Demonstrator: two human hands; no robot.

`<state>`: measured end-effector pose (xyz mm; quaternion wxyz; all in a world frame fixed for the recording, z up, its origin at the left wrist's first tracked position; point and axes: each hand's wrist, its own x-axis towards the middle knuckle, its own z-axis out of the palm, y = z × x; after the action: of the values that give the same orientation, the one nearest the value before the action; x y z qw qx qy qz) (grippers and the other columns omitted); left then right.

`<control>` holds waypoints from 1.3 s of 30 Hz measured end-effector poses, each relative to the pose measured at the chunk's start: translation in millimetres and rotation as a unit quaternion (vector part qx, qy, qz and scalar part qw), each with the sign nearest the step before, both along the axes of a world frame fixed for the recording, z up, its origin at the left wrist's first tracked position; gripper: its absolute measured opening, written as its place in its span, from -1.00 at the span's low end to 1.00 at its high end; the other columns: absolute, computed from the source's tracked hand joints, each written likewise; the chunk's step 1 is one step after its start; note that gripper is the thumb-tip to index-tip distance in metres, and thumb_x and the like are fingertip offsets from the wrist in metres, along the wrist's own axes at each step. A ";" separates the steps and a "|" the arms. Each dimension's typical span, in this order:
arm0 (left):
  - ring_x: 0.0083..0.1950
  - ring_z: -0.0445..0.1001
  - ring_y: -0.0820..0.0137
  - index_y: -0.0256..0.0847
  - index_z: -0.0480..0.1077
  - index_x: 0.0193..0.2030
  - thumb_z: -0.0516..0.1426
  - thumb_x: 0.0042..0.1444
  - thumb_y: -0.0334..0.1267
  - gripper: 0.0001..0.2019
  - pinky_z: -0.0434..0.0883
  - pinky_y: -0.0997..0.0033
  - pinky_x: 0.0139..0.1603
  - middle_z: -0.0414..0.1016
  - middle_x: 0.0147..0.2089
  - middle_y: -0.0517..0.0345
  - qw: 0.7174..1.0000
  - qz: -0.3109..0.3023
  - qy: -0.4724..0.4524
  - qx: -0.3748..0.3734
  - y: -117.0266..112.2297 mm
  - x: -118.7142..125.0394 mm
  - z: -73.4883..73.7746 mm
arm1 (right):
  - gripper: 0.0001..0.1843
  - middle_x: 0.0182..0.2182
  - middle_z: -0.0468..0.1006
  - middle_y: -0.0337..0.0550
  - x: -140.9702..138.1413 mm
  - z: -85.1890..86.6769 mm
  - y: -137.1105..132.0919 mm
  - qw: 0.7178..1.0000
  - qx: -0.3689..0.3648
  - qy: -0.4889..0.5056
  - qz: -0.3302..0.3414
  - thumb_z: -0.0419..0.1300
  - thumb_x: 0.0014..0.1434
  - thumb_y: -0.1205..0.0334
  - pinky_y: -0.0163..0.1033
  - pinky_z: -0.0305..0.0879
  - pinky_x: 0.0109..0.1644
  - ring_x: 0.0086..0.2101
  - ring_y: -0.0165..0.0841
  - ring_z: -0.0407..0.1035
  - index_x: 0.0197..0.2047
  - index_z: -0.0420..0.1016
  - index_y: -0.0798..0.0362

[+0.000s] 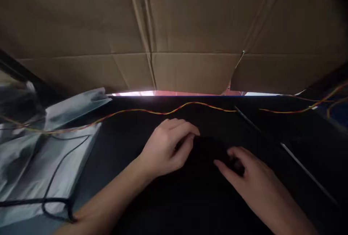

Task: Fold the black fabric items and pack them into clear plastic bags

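My left hand [171, 146] is over the middle of the black surface, thumb and forefinger tips pressed together. Whatever may be in that pinch is too small or dark to make out. To its right, my right hand [251, 177] has its thumb and forefinger apart, and nothing shows between them. A darker patch lies between the two hands; I cannot tell whether it is an object or shadow. Beyond both hands, a twisted red and yellow wire [163, 113] runs across the surface, touching neither hand.
Crumpled clear plastic bags [62, 166] lie at left, with a black cable [56, 201] looped over them near my left forearm. A brown cardboard sheet [190, 21] stands across the back. On the right are a thin grey rod or strip [307, 171] and more wires [331, 95].
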<state>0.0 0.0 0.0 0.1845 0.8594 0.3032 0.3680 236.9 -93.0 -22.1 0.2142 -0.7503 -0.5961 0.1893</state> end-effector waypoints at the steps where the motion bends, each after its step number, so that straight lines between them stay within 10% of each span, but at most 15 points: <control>1: -0.20 0.54 0.42 -0.23 0.53 -0.06 0.09 0.34 -0.46 -0.80 0.41 0.34 -0.07 0.61 -0.21 0.18 1.000 0.006 -0.007 0.004 -0.6 -2.0 1.8 | -0.65 -0.28 0.63 -0.13 0.2 2.1 4.4 1.000 -0.011 0.004 0.008 0.21 0.23 -0.16 -0.09 0.44 -0.24 -0.32 -0.15 0.57 -0.14 0.51 -0.08; 12: -0.49 0.31 0.52 -0.19 0.59 -0.13 0.13 0.31 -0.39 -0.82 0.24 0.48 -0.44 0.42 -0.46 0.33 0.986 0.117 -0.080 -0.089 17.3 -21.1 -0.4 | -0.75 -0.33 0.61 -0.16 6.0 40.2 4.3 0.987 0.100 -0.121 0.045 0.25 0.29 -0.02 -0.19 0.35 -0.46 -0.42 -0.15 0.58 -0.06 0.37 -0.12; 22: -0.49 0.24 0.50 -0.20 0.62 -0.17 0.15 0.31 -0.29 -0.82 0.19 0.49 -0.46 0.37 -0.50 0.32 0.967 0.149 -0.154 -0.141 23.6 -22.6 4.7 | -0.73 -0.31 0.59 -0.03 -124.2 45.7 6.3 0.956 0.186 -0.071 0.216 0.40 0.18 0.19 -0.13 0.35 -0.54 -0.50 -0.17 0.51 -0.13 0.42 -0.01; 30: -0.51 0.21 0.50 -0.20 0.61 -0.19 0.16 0.31 -0.27 -0.82 0.15 0.49 -0.48 0.31 -0.52 0.33 0.963 0.142 -0.172 -0.148 21.0 -21.6 8.6 | -0.81 -0.25 0.62 -0.30 -47.3 72.4 31.3 0.956 0.160 0.156 0.189 0.11 0.50 0.26 -0.29 0.46 -0.26 -0.32 -0.39 0.55 0.02 0.53 -0.18; 36: -0.54 0.26 0.50 -0.18 0.58 -0.15 0.10 0.34 -0.31 -0.81 0.18 0.49 -0.50 0.36 -0.51 0.33 0.978 0.168 -0.103 -0.071 23.1 -25.4 4.6 | -0.82 -0.12 0.61 -0.27 -51.5 47.8 53.9 0.858 0.053 0.060 0.507 0.32 0.40 0.28 -0.16 0.40 0.04 -0.11 -0.32 0.49 0.03 0.66 -0.14; 39: -0.46 0.47 0.39 -0.16 0.57 -0.08 0.08 0.33 -0.32 -0.78 0.28 0.40 -0.40 0.57 -0.40 0.21 0.975 0.199 0.083 0.052 27.7 -34.8 9.0 | -0.81 -0.14 0.60 -0.26 -59.7 25.1 55.0 0.840 0.016 0.032 0.541 0.34 0.41 0.19 -0.11 0.37 0.07 -0.13 -0.30 0.47 0.07 0.69 -0.13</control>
<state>-34.8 27.7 9.0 0.0362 0.8179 0.4630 0.3398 177.3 -38.0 3.1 0.1091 -0.2984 -0.9030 0.2893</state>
